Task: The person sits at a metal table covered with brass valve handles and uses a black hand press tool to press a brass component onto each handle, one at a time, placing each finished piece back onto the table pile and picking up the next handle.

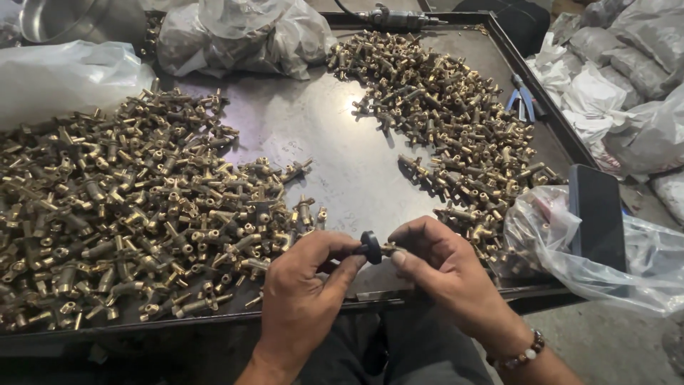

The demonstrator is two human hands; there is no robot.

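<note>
The worktop (335,142) is a dark, scuffed metal tray with a raised rim, its bare middle catching a glare of light toward 12 o'clock. At 6 o'clock, over the near edge, the left hand (303,285) and the right hand (445,274) meet. Both are pinched shut on one small piece: the left fingertips grip a black round knob (370,247), and the right thumb and forefinger clamp the brass fitting (390,249) that the knob sits against. A beaded bracelet (522,353) circles the right wrist.

From 8 to 10 o'clock a large heap of brass fittings (121,207) covers the left side of the tray. A second, looser heap of brass fittings (456,121) curves from 12 down to 3 o'clock. Blue-handled pliers (524,100) lie at 2 o'clock just beside the right rim. A dark power tool (392,16) lies across the far rim at 12 o'clock.

Crumpled clear plastic bags (235,32) sit at 11 o'clock, with a metal bowl (57,20) beyond them in the far left corner and a white bag (64,75) at 10 o'clock. At 4 o'clock a clear bag (570,249) drapes over the tray's corner, a dark flat slab (598,214) standing in it. Filled grey sacks (627,50) pile up off the tray at 2 o'clock, on a bare concrete floor (605,342).
</note>
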